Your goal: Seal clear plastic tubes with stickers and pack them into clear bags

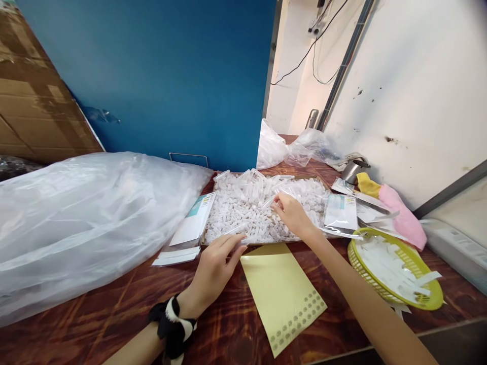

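Observation:
A shallow tray (266, 242) is heaped with small white pieces (243, 213), and several clear plastic tubes (251, 185) lie over its far part. At the tray's near edge my left hand (215, 266) has its fingers bent around what looks like a clear plastic tube, mostly hidden by the fingers. Over the middle of the tray, my right hand (292, 215) is closed in a pinch among the white pieces; whatever is between its fingertips is too small to make out. A yellow sticker sheet (279, 294) with rows of round grey stickers lies in front of the tray.
A large translucent plastic bag (87, 218) fills the left side. Flat white packets (194, 220) lie left of the tray, and more packets (340, 213) lie right. A yellow-green basket (431, 299) holds white strips. Behind stands a blue panel (163, 76).

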The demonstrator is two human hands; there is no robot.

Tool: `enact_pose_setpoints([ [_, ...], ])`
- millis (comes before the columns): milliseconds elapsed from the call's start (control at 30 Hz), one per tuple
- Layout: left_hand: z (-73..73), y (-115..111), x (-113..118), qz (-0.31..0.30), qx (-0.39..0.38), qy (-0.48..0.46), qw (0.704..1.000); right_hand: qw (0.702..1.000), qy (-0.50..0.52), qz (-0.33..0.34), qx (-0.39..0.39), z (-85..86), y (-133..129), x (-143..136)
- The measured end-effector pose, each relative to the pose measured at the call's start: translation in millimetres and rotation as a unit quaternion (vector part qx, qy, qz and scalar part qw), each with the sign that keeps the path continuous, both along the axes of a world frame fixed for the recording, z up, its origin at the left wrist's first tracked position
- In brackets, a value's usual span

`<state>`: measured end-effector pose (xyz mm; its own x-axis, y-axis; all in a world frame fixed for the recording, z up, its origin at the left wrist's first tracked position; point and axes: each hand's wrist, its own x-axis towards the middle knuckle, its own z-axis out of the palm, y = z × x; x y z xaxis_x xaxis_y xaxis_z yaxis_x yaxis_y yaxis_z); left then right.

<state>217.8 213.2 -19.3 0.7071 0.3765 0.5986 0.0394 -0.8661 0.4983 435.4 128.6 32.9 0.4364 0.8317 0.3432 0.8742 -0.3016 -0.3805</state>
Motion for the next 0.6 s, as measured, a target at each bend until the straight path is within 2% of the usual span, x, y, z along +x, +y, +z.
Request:
enact_pose_setpoints([
  [100,0.9,0.8,0.2,0.01,-0.042,0.0,0.999,0.993,0.09,0.031,0.063,1.7,-10.4,-14.9],
  [233,2.5,0.7,0.3,0.015,-0.052,-0.003,0.999,0.953,0.241,0.081,0.167,-4.9,-20.4,-36.7],
  [367,3.9,0.1,1.1,0.024,-0.044,-0.011,0.999,0.92,0.322,0.13,0.183,-14.2,-24.6,-50.4],
  [433,4.8,-0.1,1.3,0.022,-0.043,-0.013,0.999,0.914,0.333,0.151,0.177,-18.2,-25.3,-54.9],
  [600,9.2,0.3,0.9,0.012,-0.073,-0.018,0.997,0.929,0.281,0.168,0.171,-22.2,-25.7,-61.6],
])
